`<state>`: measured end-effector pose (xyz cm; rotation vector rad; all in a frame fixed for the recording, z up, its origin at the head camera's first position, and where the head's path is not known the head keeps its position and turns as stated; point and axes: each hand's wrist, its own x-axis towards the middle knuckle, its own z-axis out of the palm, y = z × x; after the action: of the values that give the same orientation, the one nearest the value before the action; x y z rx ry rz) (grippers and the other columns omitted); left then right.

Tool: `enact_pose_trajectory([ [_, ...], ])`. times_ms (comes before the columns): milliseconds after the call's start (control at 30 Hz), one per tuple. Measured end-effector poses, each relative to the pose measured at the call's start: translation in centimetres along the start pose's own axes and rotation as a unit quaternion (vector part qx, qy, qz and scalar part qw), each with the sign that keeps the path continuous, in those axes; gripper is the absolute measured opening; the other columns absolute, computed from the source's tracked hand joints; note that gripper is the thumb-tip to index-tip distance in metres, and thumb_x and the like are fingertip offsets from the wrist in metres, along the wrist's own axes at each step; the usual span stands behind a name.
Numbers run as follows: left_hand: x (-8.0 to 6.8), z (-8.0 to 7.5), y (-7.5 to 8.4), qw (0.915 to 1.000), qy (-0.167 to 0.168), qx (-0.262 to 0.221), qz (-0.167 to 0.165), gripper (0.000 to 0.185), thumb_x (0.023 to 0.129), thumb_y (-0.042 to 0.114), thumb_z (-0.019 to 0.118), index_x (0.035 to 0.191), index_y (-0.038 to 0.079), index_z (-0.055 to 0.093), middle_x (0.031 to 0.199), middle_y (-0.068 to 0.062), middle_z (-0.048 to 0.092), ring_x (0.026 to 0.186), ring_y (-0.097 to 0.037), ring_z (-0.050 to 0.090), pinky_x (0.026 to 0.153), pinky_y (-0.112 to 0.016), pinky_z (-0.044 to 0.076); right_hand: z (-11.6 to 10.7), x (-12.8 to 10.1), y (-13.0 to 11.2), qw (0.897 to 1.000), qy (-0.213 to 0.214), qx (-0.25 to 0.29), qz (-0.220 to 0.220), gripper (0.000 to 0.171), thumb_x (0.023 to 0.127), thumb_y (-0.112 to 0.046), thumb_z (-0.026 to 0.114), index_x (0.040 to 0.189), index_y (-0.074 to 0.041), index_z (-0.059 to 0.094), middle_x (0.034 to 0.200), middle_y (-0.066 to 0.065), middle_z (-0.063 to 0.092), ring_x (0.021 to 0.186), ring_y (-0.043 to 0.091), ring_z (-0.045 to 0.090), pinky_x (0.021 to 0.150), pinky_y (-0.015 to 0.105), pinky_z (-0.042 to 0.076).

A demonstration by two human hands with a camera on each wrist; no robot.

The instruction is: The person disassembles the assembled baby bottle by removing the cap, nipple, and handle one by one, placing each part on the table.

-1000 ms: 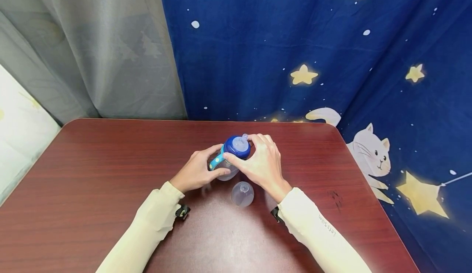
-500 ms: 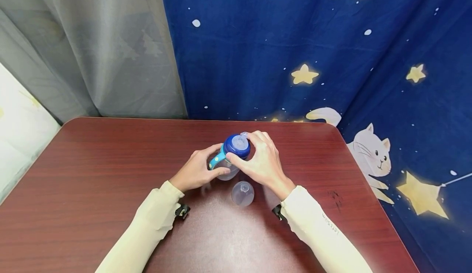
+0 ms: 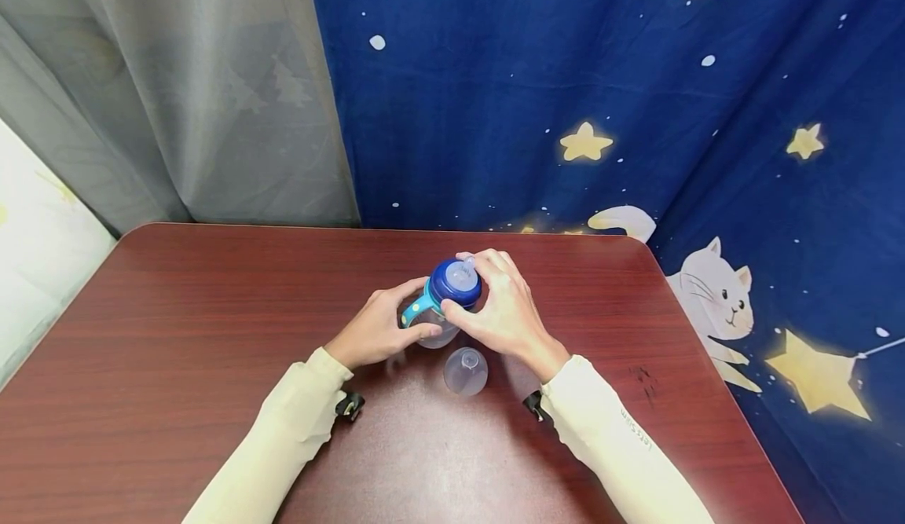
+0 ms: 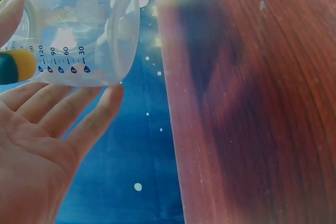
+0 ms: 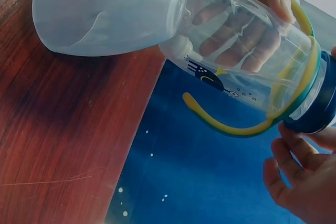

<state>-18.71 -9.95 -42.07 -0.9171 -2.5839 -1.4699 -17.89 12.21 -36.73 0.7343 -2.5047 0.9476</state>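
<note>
A clear baby bottle (image 3: 437, 327) (image 4: 79, 35) (image 5: 247, 72) with yellow-teal handles and a dark blue collar (image 3: 456, 282) stands on the red-brown table (image 3: 177, 335). My left hand (image 3: 382, 324) wraps around the bottle's body, fingers showing through the plastic in the right wrist view. My right hand (image 3: 498, 312) grips the blue collar (image 5: 323, 103) from the right, thumb and fingers curled round it. A silicone teat pokes up from the collar. A clear dome cap (image 3: 465, 370) (image 5: 105, 11) lies on the table just in front of the bottle, untouched.
A blue star-and-cat curtain (image 3: 601, 100) hangs behind and to the right of the table; a grey curtain (image 3: 177, 92) hangs at the back left. The table's far edge runs close behind the bottle. A dark scuff (image 3: 646, 379) marks the table at right.
My right hand has turned a little on the blue collar, its wrist swinging rightward. The bottle, cap and left hand stay where they were.
</note>
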Motion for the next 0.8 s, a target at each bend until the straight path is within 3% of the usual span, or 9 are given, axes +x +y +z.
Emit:
enact_pose_trajectory([
  [300,0.02,-0.02,-0.20,0.9999,-0.007,-0.005,-0.005,0.067,0.084,0.035,0.081,0.141,0.014,0.053,0.121,0.002,0.067,0.098,-0.012,0.063,0.084,-0.036,0.054,-0.31,0.14,0.33,0.998,-0.037,0.052,-0.007,0.062,0.077,-0.032,0.076,0.134,-0.013,0.059,0.120,-0.001,0.059,0.112,0.014,0.049,0.090,0.039,0.048],
  [800,0.05,-0.10,-0.33,0.9999,-0.007,-0.011,0.000,0.067,0.084,0.035,0.082,0.141,0.016,0.054,0.118,0.003,0.068,0.096,-0.011,0.064,0.082,-0.035,0.055,-0.45,0.27,0.49,0.998,-0.027,0.056,-0.009,0.064,0.076,-0.036,0.078,0.134,-0.014,0.061,0.122,-0.002,0.060,0.116,0.013,0.050,0.094,0.042,0.046],
])
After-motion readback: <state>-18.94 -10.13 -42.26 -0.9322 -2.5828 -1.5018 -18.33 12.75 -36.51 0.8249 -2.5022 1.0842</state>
